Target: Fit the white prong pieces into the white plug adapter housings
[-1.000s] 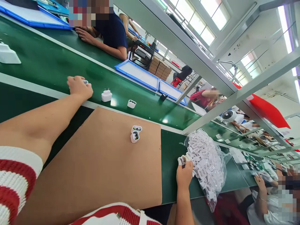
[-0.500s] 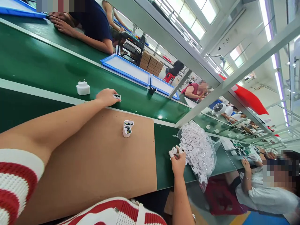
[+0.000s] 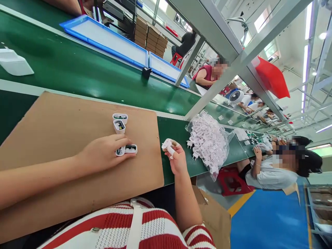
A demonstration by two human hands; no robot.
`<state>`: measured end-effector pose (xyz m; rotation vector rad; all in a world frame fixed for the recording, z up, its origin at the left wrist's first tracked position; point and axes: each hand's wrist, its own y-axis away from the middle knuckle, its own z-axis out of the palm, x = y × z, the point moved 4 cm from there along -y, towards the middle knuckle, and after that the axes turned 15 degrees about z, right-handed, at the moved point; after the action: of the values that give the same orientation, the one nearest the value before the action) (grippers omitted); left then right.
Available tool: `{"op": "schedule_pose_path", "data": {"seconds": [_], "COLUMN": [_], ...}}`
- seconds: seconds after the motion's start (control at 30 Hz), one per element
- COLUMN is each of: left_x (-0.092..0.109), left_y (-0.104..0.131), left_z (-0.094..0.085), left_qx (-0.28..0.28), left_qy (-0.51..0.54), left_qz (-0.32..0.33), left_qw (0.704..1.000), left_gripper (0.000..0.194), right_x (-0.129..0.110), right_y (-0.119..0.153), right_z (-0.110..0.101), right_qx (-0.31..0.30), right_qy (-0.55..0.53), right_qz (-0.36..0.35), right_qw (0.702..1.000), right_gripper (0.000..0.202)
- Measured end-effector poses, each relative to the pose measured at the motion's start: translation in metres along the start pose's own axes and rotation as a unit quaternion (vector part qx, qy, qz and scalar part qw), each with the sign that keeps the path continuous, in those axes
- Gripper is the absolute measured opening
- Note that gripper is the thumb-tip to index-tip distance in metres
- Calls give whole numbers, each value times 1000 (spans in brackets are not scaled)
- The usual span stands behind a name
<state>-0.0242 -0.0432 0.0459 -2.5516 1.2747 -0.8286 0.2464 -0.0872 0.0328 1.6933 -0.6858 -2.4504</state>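
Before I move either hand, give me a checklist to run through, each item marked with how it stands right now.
1. Left hand has its fingers around two open white housings: ok.
2. The other two white housings rest on the cardboard sheet, open ends in view: ok.
3. Right hand holds small white parts: ok. Their exact number: cannot tell.
4. Plastic bag of white pieces lies beside the right hand: ok.
5. White adapter fully in view: not ok, the left picture edge cuts it off.
6. Insides of the held housings fully visible: not ok, fingers partly cover them.
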Motion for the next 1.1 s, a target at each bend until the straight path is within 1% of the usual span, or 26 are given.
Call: {"op": "schedule_pose_path", "data": {"seconds": [0.07,0.17,0.23,0.3,0.33,0.37,0.43,0.5,0.57,0.67,0.73,0.77,0.83,0.87,0.9,0.97,1.03,1.1], "left_x": [6,15,27,41,47,52,55,54,49,40,36,35,35,35,34,32,29,28], "left_y": [-6,-20,-28,-36,-39,-42,-47,-50,-54,-56,-53,-51,-48,-47,-46,-46,-47,-47], "left_z": [-1,-11,-14,-8,-1,7,28,45,54,55,56,57,60,61,63,65,67,67], "left_qx": [20,46,58,65,66,59,29,-4,-9,17,25,25,30,35,39,38,26,25], "left_qy": [-31,-76,-58,1,35,67,110,127,118,107,140,166,210,223,231,240,247,257], "left_qz": [28,69,98,113,100,73,-7,-69,-89,-107,-116,-110,-72,-48,-26,-5,-14,-27], "left_qw": [999,994,992,992,992,993,994,990,989,988,983,980,975,973,972,970,969,966], "left_gripper": [46,38,33,27,24,22,21,21,21,26,33,41,57,59,57,45,36,36], "right_x": [1,5,8,10,11,11,10,8,7,8,7,7,6,5,4,0,-7,-18], "right_y": [4,6,6,6,6,6,7,8,10,10,9,8,5,4,3,2,2,6], "right_z": [5,7,8,7,6,5,2,-1,-4,-6,-7,-7,-7,-6,-6,-4,-1,4], "right_qx": [-15,-13,-1,11,16,22,34,44,50,49,55,60,71,75,77,81,84,86], "right_qy": [-8,-27,-40,-47,-49,-51,-51,-50,-47,-37,-29,-22,6,28,55,111,165,228], "right_qz": [10,18,19,19,17,13,-7,-28,-33,-24,-31,-38,-50,-55,-59,-74,-94,-127], "right_qw": [1000,999,999,999,998,998,998,997,997,998,998,997,996,995,994,988,978,961], "right_gripper": [45,43,42,41,41,42,42,43,43,43,43,44,46,46,46,46,46,39]}}
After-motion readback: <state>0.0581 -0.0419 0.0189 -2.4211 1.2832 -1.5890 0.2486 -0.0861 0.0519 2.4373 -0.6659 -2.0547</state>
